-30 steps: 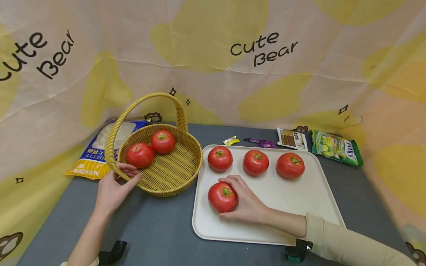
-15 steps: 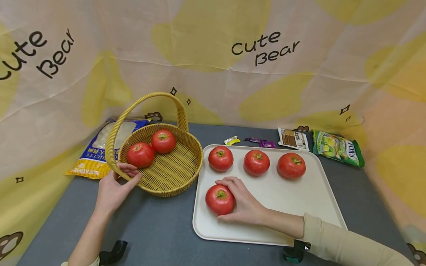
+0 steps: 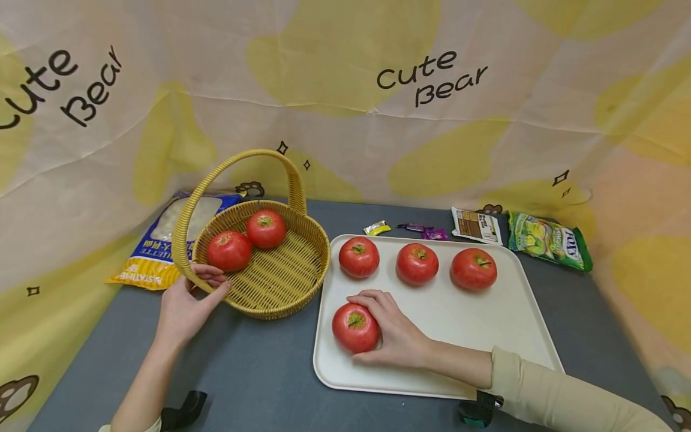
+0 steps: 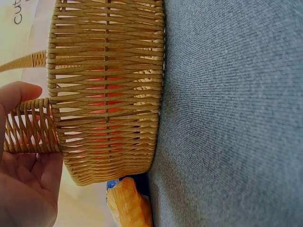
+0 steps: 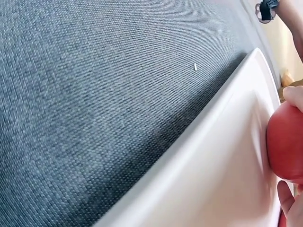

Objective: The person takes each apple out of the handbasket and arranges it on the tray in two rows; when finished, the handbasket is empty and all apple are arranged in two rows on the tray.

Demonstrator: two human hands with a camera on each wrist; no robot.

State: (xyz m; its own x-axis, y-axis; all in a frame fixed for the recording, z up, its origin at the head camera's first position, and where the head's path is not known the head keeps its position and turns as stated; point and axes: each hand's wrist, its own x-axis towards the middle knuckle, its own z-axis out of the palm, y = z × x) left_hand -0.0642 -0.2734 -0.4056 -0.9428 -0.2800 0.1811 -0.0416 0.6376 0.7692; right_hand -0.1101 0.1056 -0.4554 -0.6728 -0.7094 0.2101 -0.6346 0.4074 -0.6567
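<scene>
Right hand [image 3: 396, 336] is wrapped around the front tomato [image 3: 354, 327] on the tray [image 3: 507, 336]; left hand [image 3: 186, 303] grips the basket [image 3: 281, 282] handle. Best lift it gently, no squeezing.

place: likely staged booth | evidence: "Cute Bear" cloth backdrop [image 3: 345, 90] around table [image 3: 270, 372]

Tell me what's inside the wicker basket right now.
Two tomatoes lie in the basket toward its back-left. The left hand grips its handle base; the floor under them is hidden.
</scene>
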